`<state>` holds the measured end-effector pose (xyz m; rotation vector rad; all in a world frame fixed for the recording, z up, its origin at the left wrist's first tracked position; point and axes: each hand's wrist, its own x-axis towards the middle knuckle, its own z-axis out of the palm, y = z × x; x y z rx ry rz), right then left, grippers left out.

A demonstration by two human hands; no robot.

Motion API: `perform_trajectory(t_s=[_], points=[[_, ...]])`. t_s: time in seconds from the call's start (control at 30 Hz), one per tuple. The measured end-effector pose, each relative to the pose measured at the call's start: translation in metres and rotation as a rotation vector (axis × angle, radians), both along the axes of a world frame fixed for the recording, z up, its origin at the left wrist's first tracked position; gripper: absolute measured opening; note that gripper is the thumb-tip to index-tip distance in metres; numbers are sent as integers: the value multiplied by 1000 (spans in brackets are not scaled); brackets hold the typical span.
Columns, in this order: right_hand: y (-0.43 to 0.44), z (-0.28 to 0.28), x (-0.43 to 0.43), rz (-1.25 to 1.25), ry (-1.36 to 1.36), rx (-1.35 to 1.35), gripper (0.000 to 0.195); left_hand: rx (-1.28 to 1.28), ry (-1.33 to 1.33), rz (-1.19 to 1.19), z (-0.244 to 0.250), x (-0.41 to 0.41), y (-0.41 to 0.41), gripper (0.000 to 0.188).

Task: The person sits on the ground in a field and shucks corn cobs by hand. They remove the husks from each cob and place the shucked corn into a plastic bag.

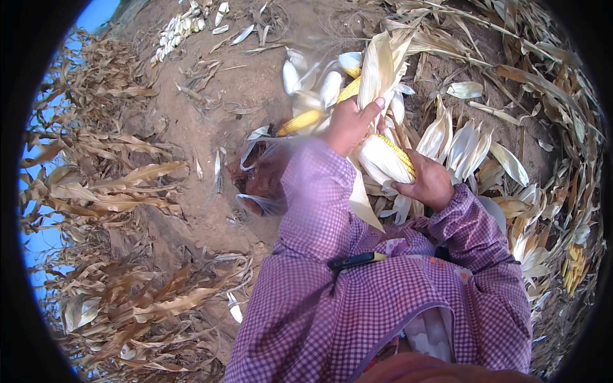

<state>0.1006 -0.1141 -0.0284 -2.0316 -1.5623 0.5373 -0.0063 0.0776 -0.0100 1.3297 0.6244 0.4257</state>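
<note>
A partly husked ear of corn (398, 154) is held out before me, a strip of its yellow kernels bared beside pale husk. My right hand (430, 183) grips its nearer end. Further up, my left hand (348, 123) clasps the pulled-back dry husk leaves (380, 67), thumb across them. One long loose husk leaf (364, 198) hangs below the ear toward my lap. Just beyond my left hand lies a heap of ears, some still in white husk (330, 88), others showing yellow kernels, such as a bare-tipped ear (300, 122).
A clear plastic bag (249, 198) lies on the soil left of my forearm. Stripped husks (469, 148) lie on the right, with yellow ears (574, 270) beyond. Whitish ears (179, 31) are piled far left. Dry corn stalks (110, 196) flank both sides. A dark device (352, 261) rests on my lap.
</note>
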Motion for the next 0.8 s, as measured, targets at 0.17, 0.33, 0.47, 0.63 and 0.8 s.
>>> perform_trajectory(t_s=[0.17, 0.33, 0.47, 0.63, 0.8], points=[[3, -2, 5, -5, 123, -125, 65, -344, -232, 286, -3, 8, -2, 30], [9, 7, -4, -9, 326, -101, 64, -664, -450, 562, -6, 4, 8, 28], [4, -31, -14, -15, 863, 49, 63, -885, -778, 667, -16, -11, 38, 25], [0, -31, -9, -46, 876, -137, 67, -764, -968, 483, 9, -41, 53, 25], [9, -10, 23, -306, 1062, 67, 54, -466, -536, 373, 25, -27, 21, 23]])
